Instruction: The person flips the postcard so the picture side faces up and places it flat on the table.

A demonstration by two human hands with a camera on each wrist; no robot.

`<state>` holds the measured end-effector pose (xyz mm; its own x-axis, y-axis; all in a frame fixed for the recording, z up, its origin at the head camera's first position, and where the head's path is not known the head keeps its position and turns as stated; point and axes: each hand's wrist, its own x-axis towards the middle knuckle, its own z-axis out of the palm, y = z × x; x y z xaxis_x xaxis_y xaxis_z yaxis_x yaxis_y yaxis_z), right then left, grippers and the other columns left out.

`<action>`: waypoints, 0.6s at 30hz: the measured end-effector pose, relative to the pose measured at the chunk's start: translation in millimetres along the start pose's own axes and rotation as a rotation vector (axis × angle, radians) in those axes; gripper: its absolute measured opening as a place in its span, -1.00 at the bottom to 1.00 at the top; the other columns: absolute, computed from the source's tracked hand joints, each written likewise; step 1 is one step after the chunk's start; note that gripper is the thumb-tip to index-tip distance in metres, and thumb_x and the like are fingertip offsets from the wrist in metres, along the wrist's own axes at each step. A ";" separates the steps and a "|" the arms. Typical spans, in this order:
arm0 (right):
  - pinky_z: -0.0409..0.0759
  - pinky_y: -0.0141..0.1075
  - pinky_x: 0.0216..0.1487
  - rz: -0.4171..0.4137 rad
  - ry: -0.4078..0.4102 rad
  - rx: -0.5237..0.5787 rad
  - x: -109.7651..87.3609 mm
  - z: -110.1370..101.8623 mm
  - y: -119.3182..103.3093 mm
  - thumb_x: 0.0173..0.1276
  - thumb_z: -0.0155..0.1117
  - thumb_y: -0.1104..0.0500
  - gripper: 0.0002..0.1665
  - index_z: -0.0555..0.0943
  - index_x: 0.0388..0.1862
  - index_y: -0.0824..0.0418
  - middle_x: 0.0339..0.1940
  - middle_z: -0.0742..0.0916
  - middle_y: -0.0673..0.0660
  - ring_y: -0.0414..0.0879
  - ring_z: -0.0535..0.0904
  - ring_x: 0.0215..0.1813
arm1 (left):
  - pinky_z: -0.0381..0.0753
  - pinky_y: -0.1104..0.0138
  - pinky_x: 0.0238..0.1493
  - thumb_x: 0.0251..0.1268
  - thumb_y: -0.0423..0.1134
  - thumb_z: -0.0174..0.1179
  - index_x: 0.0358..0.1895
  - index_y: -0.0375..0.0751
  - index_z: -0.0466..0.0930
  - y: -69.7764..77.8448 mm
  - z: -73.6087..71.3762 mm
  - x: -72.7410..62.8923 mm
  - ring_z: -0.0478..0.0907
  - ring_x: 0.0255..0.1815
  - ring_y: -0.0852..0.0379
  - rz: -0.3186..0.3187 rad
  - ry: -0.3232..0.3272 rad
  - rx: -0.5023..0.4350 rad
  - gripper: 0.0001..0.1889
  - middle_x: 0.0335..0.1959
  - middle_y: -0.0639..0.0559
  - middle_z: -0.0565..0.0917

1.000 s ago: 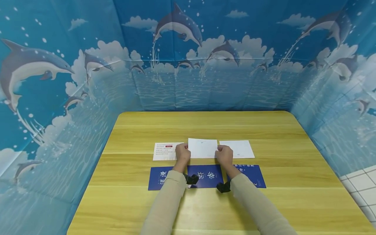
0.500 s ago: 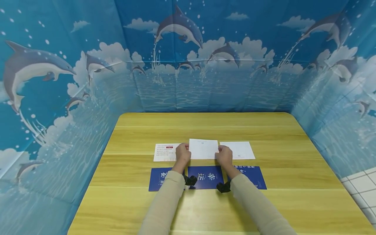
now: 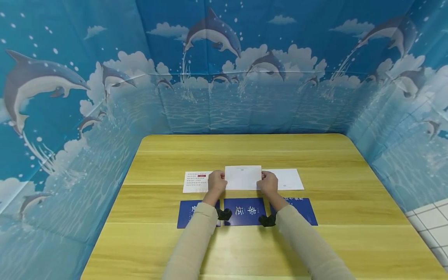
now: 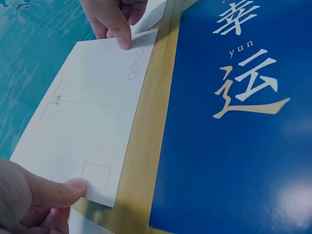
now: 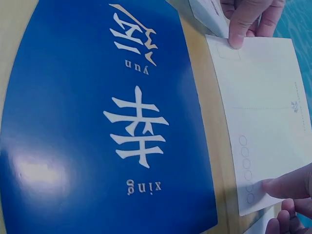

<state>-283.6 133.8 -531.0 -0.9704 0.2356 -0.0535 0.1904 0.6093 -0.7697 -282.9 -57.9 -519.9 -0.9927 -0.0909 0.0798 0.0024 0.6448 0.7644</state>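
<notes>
A white postcard is stretched between both hands, its plain side up, with a stamp box, a dotted line and small circles printed on it. My left hand pinches its left edge, the thumb on top near the stamp box. At the opposite edge my right hand pinches it, thumb beside the row of circles. Just nearer to me lies a blue card with large white and gold characters. The fingers under the postcard are partly hidden.
A white card with red and dark print lies at the left, partly behind the left hand. Another white card lies at the right. Two more blue cards flank the middle one, partly under the forearms. A dolphin-print curtain surrounds the wooden table.
The held postcard has turned slightly, so its far edge now runs level, and it reaches a little further right. Both hands keep their pinch; the wrists have shifted slightly.
</notes>
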 end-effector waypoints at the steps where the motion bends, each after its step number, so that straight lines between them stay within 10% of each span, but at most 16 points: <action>1: 0.45 -0.16 -0.27 -0.001 -0.005 0.001 0.4 -0.9 0.0 0.01 0.15 0.45 -0.52 0.54 0.01 0.49 -0.24 0.66 0.32 0.09 0.51 -0.24 | 0.01 0.38 -0.62 -0.15 -0.64 0.04 -0.80 -0.13 0.09 -0.6 0.1 0.2 -0.02 -0.70 0.18 0.006 -0.001 -0.001 -0.59 -0.81 0.10 0.08; 8: 0.49 -0.09 -0.19 0.000 -0.042 0.051 -1.0 -8.4 -2.3 0.17 0.21 0.36 -0.60 0.51 0.00 0.53 -0.20 0.62 0.36 0.16 0.53 -0.15 | 0.03 0.35 -0.58 0.08 -0.51 0.15 -0.75 -0.12 0.08 -2.3 -0.3 -0.6 -0.03 -0.67 0.17 0.022 0.013 -0.012 -0.54 -0.76 0.10 0.07; 18: 0.50 -0.20 -0.29 -0.014 -0.030 0.023 1.3 -9.6 2.5 0.21 0.19 0.31 -0.69 0.59 -0.09 0.47 -0.30 0.64 0.27 0.05 0.52 -0.25 | 0.44 0.26 -0.39 0.19 -0.38 0.18 -0.47 -0.30 0.63 -6.7 -5.8 -8.3 0.48 -0.41 0.06 0.147 0.004 0.107 -0.88 -0.44 -0.07 0.57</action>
<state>-283.0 142.9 -526.9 -0.9770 0.2045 -0.0612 0.1737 0.5951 -0.7846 -274.0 -65.9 -522.0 -0.9821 0.0073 0.1882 0.1342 0.7284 0.6719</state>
